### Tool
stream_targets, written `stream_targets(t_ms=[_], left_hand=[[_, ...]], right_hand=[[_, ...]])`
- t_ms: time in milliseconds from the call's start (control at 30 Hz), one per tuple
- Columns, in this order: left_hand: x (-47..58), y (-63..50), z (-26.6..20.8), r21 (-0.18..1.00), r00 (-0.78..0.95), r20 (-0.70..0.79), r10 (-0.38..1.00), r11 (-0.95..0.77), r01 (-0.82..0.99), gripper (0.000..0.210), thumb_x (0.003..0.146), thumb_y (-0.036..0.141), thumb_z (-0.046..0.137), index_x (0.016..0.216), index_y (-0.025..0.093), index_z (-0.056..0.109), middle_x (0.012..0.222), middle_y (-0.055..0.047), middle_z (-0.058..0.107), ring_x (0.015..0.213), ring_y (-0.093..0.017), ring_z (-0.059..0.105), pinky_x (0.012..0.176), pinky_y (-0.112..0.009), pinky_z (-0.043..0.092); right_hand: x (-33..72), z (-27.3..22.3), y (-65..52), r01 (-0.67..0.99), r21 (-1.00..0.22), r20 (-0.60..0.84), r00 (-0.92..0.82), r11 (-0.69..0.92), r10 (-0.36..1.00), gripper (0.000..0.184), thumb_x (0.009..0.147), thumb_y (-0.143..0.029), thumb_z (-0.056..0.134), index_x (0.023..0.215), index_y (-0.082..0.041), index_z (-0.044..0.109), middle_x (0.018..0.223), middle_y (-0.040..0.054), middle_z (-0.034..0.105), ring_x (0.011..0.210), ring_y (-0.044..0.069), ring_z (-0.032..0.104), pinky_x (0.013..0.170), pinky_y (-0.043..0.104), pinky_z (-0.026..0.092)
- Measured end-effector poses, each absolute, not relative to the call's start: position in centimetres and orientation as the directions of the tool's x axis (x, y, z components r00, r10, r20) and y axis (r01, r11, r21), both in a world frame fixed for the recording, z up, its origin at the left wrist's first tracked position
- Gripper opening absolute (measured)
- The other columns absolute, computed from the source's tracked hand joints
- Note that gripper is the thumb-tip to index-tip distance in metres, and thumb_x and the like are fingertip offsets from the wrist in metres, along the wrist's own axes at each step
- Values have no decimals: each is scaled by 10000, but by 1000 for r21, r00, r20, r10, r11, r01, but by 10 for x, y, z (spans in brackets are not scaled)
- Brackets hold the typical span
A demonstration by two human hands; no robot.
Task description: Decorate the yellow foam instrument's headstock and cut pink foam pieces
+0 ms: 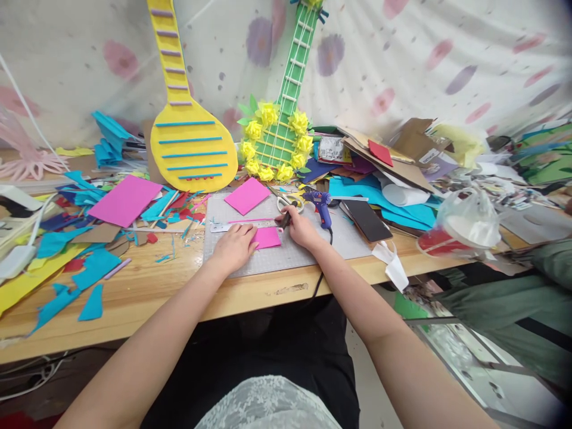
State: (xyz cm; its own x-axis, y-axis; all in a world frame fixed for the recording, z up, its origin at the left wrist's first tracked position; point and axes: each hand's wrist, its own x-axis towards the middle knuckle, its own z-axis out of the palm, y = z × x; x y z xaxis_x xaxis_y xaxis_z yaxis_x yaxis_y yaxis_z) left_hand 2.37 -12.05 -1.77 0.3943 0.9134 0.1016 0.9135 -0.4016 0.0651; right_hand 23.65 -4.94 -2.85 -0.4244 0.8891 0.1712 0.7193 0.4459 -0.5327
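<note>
My left hand [235,245] lies flat, fingers stretched, pressing a steel ruler [218,227] and a pink foam sheet [268,238] against the grey cutting mat [304,258]. The fingers cover part of both. Just right of the sheet, my right hand [298,227] is closed around a small dark tool [283,221], its exact kind hard to make out. A narrow pink strip [250,221] runs along the ruler's far edge. Beyond the right hand are scissors [296,202] with pale handles. Another pink square [247,195] rests near the mat's back edge.
A blue glue gun [320,205] and a phone [367,218] lie to the right. Yellow [194,146] and green [286,119] craft instruments lean at the back. Coloured scraps [96,268] litter the left; a bagged cup [465,229] stands right. A cable [320,280] crosses the table edge.
</note>
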Motion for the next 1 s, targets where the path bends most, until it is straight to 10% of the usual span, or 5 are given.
stream_targets(t_ms=[1000], left_hand=[[23, -119, -40, 67, 375, 176, 910, -391, 918, 480, 932, 333, 315, 1330, 99, 447, 1337, -129, 482, 1187, -266, 414, 1050, -407, 282]], right_hand=[[235, -39, -50, 749, -539, 216, -318, 385, 923, 191, 843, -184, 527, 998, -238, 429, 991, 36, 703, 947, 199, 656, 795, 331, 495]])
